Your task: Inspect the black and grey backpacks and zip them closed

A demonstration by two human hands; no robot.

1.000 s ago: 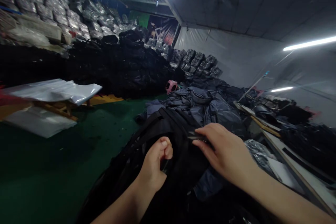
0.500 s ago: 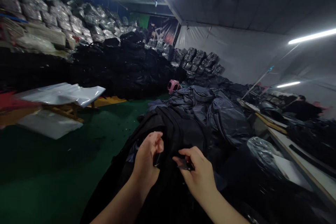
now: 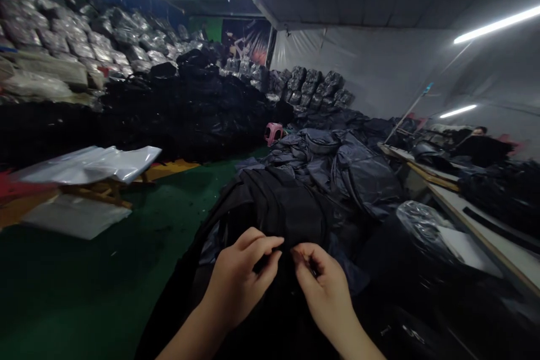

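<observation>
A black padded backpack (image 3: 287,205) lies across my lap or a heap in front of me, its straps and folds dark and hard to separate. My left hand (image 3: 240,275) pinches its fabric at the near edge. Close beside it, my right hand (image 3: 323,287) has its fingertips pressed together on the same black material. Only a small gap separates the two hands. Whatever lies between the fingertips is too dark to make out.
A heap of dark grey nylon bags (image 3: 354,174) rises just behind the backpack. To the right are a white workbench (image 3: 476,214) and a transparent plastic bag (image 3: 422,222). A person in black (image 3: 481,149) stands far right. Left, plastic sheeting lies on a wooden trestle (image 3: 88,166) above the green floor.
My right hand has moved left, closer to my left hand. The small shiny dark piece it showed earlier is no longer visible. My view has tilted slightly.
</observation>
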